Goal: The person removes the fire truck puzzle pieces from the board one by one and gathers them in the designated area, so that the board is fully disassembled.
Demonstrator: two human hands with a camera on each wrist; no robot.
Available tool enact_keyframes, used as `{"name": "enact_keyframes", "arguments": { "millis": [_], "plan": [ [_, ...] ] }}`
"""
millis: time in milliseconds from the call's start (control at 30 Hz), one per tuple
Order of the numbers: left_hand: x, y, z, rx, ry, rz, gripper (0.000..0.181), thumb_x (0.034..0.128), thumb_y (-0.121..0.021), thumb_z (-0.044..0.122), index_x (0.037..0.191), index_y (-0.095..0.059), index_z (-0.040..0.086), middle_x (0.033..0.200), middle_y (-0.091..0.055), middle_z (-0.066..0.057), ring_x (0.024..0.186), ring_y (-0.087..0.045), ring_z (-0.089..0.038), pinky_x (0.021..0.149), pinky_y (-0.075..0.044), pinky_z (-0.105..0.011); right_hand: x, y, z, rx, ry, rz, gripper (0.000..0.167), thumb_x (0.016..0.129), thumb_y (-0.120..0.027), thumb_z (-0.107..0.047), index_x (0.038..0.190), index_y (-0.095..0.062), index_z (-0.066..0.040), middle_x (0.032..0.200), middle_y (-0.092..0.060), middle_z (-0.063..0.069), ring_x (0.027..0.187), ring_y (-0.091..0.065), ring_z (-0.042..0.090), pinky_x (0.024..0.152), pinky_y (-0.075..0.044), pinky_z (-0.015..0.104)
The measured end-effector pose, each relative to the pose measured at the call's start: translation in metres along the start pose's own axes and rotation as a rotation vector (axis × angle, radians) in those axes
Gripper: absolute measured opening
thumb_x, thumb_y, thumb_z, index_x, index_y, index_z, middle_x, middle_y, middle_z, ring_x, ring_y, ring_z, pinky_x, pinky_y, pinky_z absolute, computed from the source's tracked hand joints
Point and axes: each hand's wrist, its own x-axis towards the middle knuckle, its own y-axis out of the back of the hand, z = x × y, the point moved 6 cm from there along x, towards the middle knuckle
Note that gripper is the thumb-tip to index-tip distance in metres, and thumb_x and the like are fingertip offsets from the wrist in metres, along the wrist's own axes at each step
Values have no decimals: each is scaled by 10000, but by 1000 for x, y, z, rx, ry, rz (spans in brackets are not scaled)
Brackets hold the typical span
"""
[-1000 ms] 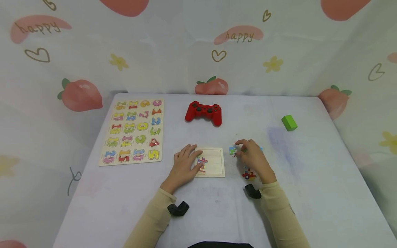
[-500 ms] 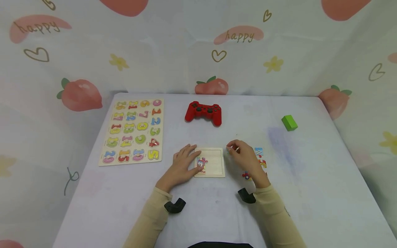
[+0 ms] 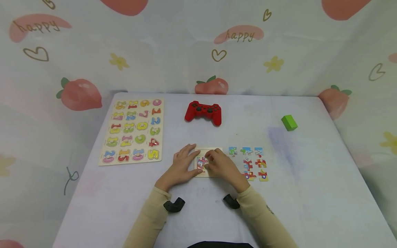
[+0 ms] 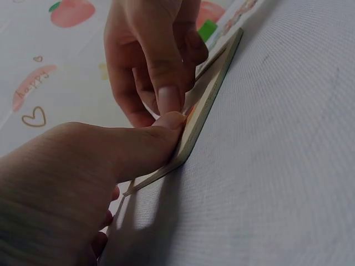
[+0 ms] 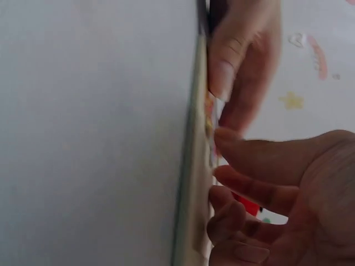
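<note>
A small wooden puzzle tray (image 3: 203, 176) lies in front of the person, with colourful jigsaw pieces (image 3: 201, 163) at its left side. My left hand (image 3: 180, 167) rests along the tray's left edge, fingers spread, with the thumb pressing on the border near the pieces. Over the tray is my right hand (image 3: 222, 168), its thumb and index finger curled at two sides of a puzzle piece (image 5: 212, 148) in the tray. The fingers partly hide that piece. Several loose puzzle pieces (image 3: 260, 163) lie in rows just right of the tray.
A wooden number board (image 3: 136, 132) lies at the table's left. Behind the tray sits a red game controller (image 3: 203, 112). A green block (image 3: 289, 123) stands at the right rear. Printed cloth (image 3: 173, 44) hangs behind the table (image 3: 316, 179).
My right hand has moved left from above the loose pieces onto the tray, uncovering those pieces. The left hand stays at the tray's left edge.
</note>
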Motion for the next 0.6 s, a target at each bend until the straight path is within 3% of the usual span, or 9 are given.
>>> {"name": "enact_keyframes", "arguments": {
  "millis": [367, 600],
  "plan": [
    [-1, 2, 1, -34, 21, 2, 691, 857, -682, 394, 1438, -434, 116, 1558, -264, -60, 1460, -132, -245, 1092, -174, -513, 5, -5, -7, 20, -12, 85, 134, 861, -713, -137, 954, -636, -79, 888, -580, 42, 775, -554, 162, 714, -483, 317],
    [0, 1, 0, -28, 26, 17, 708, 842, -688, 418, 1435, -442, 118, 1547, -293, -41, 1458, -150, -249, 1086, -188, -512, 7, -3, -4, 148, -42, 149, 39, 910, -643, -123, 899, -637, -85, 801, -635, 16, 693, -525, 134, 640, -441, 284]
  ]
}}
